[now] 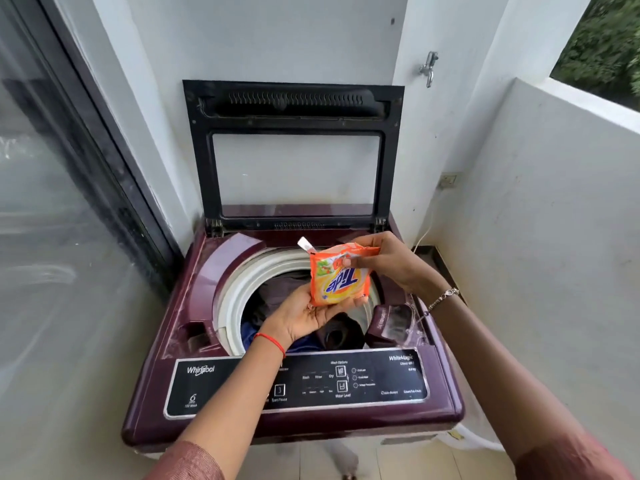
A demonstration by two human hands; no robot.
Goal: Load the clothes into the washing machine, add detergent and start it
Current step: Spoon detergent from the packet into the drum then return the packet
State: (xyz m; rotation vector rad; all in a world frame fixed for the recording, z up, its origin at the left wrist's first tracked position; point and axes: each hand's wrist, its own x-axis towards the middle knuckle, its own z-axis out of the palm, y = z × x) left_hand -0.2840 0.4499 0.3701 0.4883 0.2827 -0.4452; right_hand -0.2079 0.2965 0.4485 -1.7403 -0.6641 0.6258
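A maroon top-loading washing machine (194,299) stands in front of me with its black-framed lid (294,102) raised against the wall. Dark clothes (277,289) lie inside the white-rimmed drum. Over the drum I hold an orange detergent sachet (341,282). My left hand (304,317) supports its lower end from below. My right hand (388,261) pinches its top edge, where a torn corner sticks up. The black control panel (381,379) runs along the machine's front.
A detergent compartment (391,323) sits at the drum's right. A glass sliding door (52,220) stands at the left. White walls close in behind and at the right, with a tap (429,67) and a socket (449,179) on them.
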